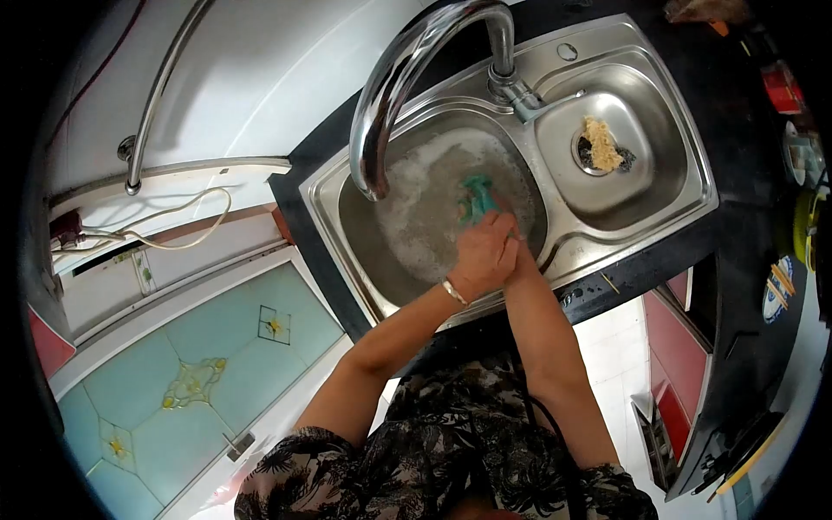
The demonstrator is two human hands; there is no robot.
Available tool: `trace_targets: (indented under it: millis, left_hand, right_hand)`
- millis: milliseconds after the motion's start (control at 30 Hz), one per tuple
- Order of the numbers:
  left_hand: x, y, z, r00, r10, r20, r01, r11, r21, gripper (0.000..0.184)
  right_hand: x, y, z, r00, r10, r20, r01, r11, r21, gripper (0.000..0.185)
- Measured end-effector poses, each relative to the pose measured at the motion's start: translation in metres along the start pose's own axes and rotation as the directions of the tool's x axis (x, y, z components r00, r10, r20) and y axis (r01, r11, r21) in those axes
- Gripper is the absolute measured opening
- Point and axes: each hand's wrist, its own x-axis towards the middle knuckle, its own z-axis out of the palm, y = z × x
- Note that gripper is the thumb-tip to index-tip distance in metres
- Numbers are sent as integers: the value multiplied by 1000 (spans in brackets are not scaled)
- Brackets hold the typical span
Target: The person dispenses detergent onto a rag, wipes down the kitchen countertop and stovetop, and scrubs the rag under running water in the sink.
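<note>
My two hands are close together over the left basin of the steel sink, which holds cloudy, sudsy water. A wet, bunched green cloth sticks out past the fingers at the water's surface. My left hand, with a bracelet at its wrist, lies on top with its fingers closed round the near end of the cloth. Pressed against it is my right hand, mostly covered by the left and also closed on the cloth. What lies under the water cannot be made out.
A curved chrome faucet arches over the left basin. In the right basin, yellowish food scraps lie on the drain. Along the dark counter at right are a blue-and-white dish and a red package. A glass-panelled door stands at left.
</note>
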Motion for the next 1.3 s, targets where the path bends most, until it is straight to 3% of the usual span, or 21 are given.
trace_targets:
  millis: [33, 100, 133, 200, 233, 267, 333, 433, 467, 533, 600, 667, 733, 833, 900, 933, 1000, 1067, 1167, 1233, 1300]
  left_hand:
    - [2, -2, 4, 1000, 26, -16, -26, 1000, -15, 15]
    - [6, -44, 19, 982, -174, 72, 163, 977, 136, 15]
    - [12, -66, 23, 956, -274, 101, 248, 945, 214, 16]
    - [23, -97, 6, 926, -379, 3, 377, 922, 94, 23]
    - [25, -115, -2, 908, -418, 8, 410, 895, 178, 24]
    - [22, -134, -9, 888, -460, 12, 441, 859, 261, 25]
    - [11, -171, -19, 850, -526, 14, 519, 843, 143, 27]
    - [-12, -175, -1, 805, -594, 11, 586, 797, 150, 32]
    - [-20, -168, 9, 793, -609, -1, 599, 780, 181, 34]
    - [-28, -144, 10, 827, -520, 215, 437, 835, 335, 47]
    - [-35, -148, -5, 819, -403, 407, 259, 894, 365, 49]
    - [-39, -182, -14, 828, -522, 206, 402, 808, 430, 45]
    - [-34, -192, -15, 743, -665, -77, 624, 646, 439, 43]
    - [-11, -144, -5, 830, -556, -37, 556, 831, -10, 23]
    - [-6, -87, -3, 923, -379, -67, 353, 903, -245, 18]
    - [-4, -48, -6, 946, -316, -71, 296, 933, -207, 18]
    - [-7, -9, -12, 973, -224, -60, 212, 965, -154, 18]
    - [-10, 3, -11, 987, -161, -28, 156, 979, -132, 18]
    - [-9, -70, 15, 988, -154, 10, 145, 950, 276, 17]
    - [9, -78, -11, 913, -349, -210, 362, 932, 28, 18]
    - [13, -113, -28, 865, -414, -282, 458, 883, 107, 18]
  right_hand:
    - [-1, 7, -8, 997, -33, 66, 31, 999, 42, 51]
    - [-3, 16, -20, 976, -110, 190, 85, 987, 136, 50]
    - [-4, 11, -11, 999, -21, 29, 20, 1000, 12, 44]
    - [-16, -4, 44, 943, 103, -318, -168, 968, -186, 33]
    - [-29, -9, 68, 910, -20, -414, -132, 933, -334, 32]
    - [-29, -9, 66, 921, -230, -314, 6, 815, -580, 35]
    - [-28, -6, 57, 851, -524, 25, 251, 364, -897, 42]
    - [-34, -15, 65, 721, -691, -55, 421, 500, -757, 42]
    - [-27, -14, 59, 700, -713, -41, 400, 439, -805, 43]
    - [-14, -7, 39, 661, -751, -8, 343, 311, -886, 44]
    - [-19, -9, 38, 755, -655, -27, 308, 391, -868, 47]
    - [-18, -11, 36, 794, -604, -70, 278, 464, -841, 49]
    - [-12, -7, 37, 791, -595, -145, 261, 541, -799, 52]
    - [-32, -18, 74, 885, -172, -433, -89, 849, -521, 58]
    - [-23, -17, 64, 936, -43, -350, -88, 933, -350, 56]
    - [-18, -15, 55, 955, 17, -296, -99, 960, -262, 55]
    - [-23, -6, 24, 979, -203, 21, 175, 783, -596, 55]
    - [-26, -4, 16, 967, -224, 122, 247, 704, -666, 54]
    - [-25, 7, 41, 993, -64, -104, 3, 864, -503, 52]
    - [-26, 15, 54, 970, 80, -229, -158, 925, -347, 51]
    - [-20, 12, 60, 992, -54, -110, -7, 871, -491, 45]
